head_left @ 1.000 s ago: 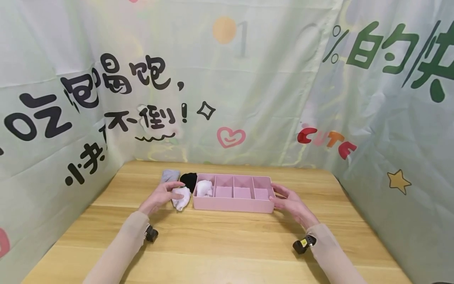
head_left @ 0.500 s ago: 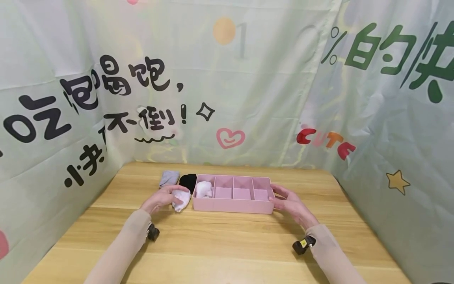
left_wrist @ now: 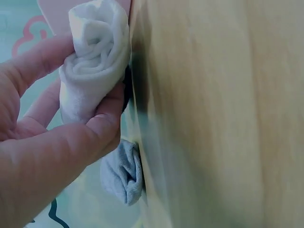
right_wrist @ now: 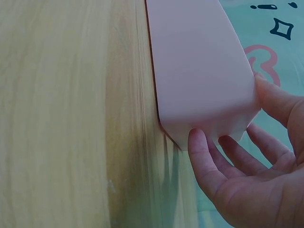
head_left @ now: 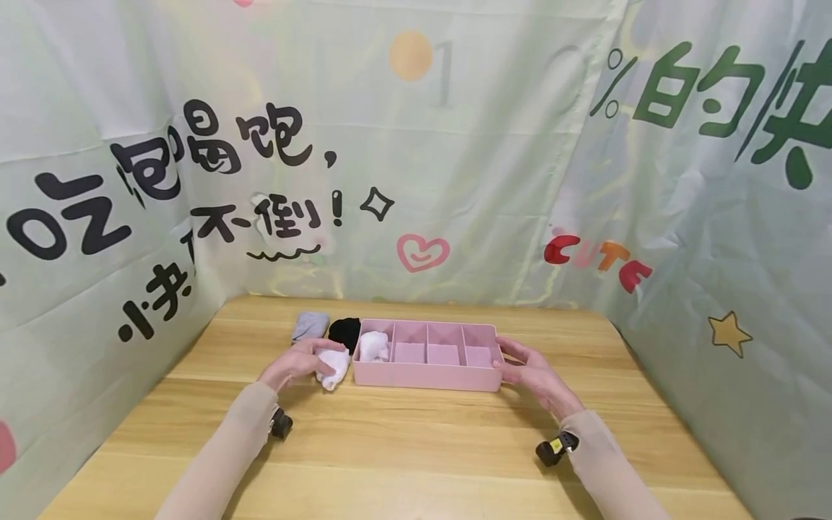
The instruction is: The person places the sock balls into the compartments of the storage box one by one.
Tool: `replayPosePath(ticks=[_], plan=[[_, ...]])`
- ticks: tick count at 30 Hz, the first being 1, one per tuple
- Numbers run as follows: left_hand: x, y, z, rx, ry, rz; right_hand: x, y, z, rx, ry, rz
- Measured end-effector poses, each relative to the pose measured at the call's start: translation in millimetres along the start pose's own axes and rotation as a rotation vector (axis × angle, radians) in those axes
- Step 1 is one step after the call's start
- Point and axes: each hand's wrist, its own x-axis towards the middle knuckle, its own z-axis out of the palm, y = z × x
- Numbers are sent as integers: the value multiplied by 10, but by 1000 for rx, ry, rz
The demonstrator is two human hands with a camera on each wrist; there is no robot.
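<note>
In the head view, my left hand [head_left: 300, 363] pinches a white rolled sock [head_left: 333, 367] left of a pink divided box [head_left: 425, 375]. The left wrist view shows the thumb and fingers around the sock [left_wrist: 95, 66], its rolled end facing the camera. Another white rolled sock [head_left: 374, 347] sits in the box's leftmost compartment. My right hand [head_left: 534, 372] holds the box's right end. In the right wrist view, one digit is at the top edge of the box [right_wrist: 204, 61], while bent fingers touch its end wall.
A black rolled sock [head_left: 344, 334] lies against the box's left end. Beside it is a grey rolled sock [head_left: 310, 326], partly behind the left hand. Wooden tabletop [head_left: 416, 448] stretches in front, and a printed curtain [head_left: 481, 180] encloses the back and sides.
My left hand has come down onto the white rolled sock and closed its fingers around it, nudging it slightly. The right hand stays at the box's end.
</note>
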Motion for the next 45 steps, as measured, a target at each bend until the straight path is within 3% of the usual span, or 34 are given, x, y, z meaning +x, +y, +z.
replayPosePath(ticks=[3, 10, 12, 15, 19, 22, 32, 39, 45], plan=[[-28, 25, -6, 6, 5, 30, 0, 9, -2, -9, 0, 4], [-71, 69, -51, -95, -2, 19, 18, 21, -15, 9, -5, 3], [-74, 79, -67, -71, 8, 50, 17, 19, -20, 12, -7, 1], [-73, 95, -87, -35, 72, 76, 16, 17, -23, 13, -9, -1], [-77, 123, -110, 5, 155, 64, 9, 14, -25, 8, -8, -6], [-90, 149, -123, 25, 180, 68, 5, 16, -27, 8, -3, -5], [-104, 262, -166, -37, 212, 268, -3, 2, -28, 11, -10, -5], [-93, 347, -147, -90, 240, 300, -10, 3, -30, 11, -9, 1], [-24, 374, -15, -132, 302, 316, -18, 18, -39, -7, 11, 0]])
